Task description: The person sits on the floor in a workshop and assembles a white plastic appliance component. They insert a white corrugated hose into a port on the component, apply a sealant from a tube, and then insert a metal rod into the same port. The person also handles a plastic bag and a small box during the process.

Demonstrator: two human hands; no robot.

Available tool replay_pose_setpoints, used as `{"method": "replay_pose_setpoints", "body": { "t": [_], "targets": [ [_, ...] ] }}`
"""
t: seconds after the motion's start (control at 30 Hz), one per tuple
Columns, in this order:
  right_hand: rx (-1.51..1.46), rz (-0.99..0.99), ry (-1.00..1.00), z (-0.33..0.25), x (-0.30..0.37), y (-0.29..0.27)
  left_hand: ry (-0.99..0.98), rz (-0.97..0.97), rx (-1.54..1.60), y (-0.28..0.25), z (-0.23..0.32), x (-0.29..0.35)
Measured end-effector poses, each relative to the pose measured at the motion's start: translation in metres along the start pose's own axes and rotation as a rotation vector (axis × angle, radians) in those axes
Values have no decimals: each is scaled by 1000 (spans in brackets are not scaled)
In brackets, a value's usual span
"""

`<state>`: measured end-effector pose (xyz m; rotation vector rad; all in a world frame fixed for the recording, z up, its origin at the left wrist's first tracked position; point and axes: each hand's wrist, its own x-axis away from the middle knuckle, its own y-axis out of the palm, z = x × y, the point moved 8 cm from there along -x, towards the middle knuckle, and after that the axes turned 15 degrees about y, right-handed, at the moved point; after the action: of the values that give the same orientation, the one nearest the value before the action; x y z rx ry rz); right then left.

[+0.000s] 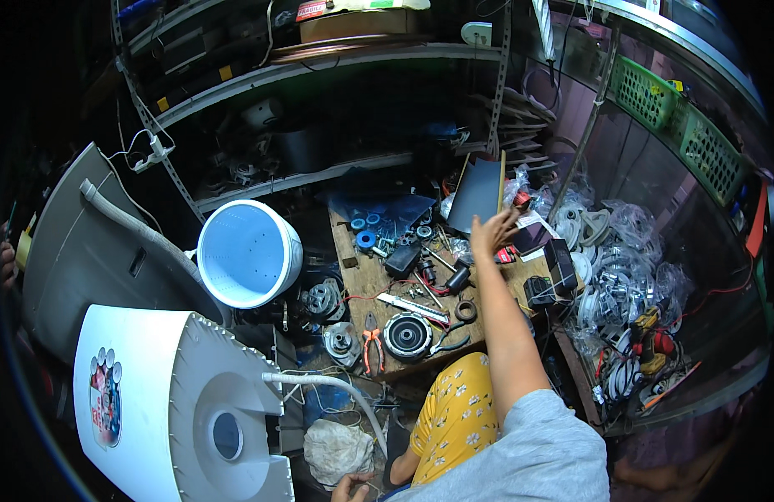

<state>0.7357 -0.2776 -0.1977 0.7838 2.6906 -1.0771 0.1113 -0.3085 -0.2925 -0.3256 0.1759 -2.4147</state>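
Observation:
My right hand (493,233) reaches over the far right of the wooden workbench (487,289), fingers stretched out, beside a dark slanted metal tray (477,197). Near its fingertips lie a dark-screened phone (533,237) and small red items. Low in the view, my left hand (353,488) is partly cut off by the edge; its fingers are bent together, and what they hold is too small to make out. On the bench lie orange-handled pliers (372,345), a round black-and-silver pulley (407,336), a flat metal strip (413,308) and a roll of tape (465,311).
A light-blue perforated tub (249,253) and a white washing-machine housing (153,393) with a grey hose (337,383) stand at left. Plastic-wrapped parts (625,259) pile up at right, near a yellow-and-red power tool (652,345). A person's hand (7,255) shows far left.

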Motion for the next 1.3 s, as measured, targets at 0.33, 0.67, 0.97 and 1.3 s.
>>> {"method": "replay_pose_setpoints", "body": {
  "t": [0.33,0.67,0.97,1.3],
  "targets": [
    [-737,-475,265,43,-81,59,-1,-25,-7,4,-22,-3],
    [-888,-944,245,-60,11,71,52,-67,-58,12,-30,-8],
    [-562,-837,-30,-53,33,122,105,54,-152,6,-20,-4],
    [-167,-158,43,55,-102,76,-5,-20,-109,9,-44,-6]
  ]
}}
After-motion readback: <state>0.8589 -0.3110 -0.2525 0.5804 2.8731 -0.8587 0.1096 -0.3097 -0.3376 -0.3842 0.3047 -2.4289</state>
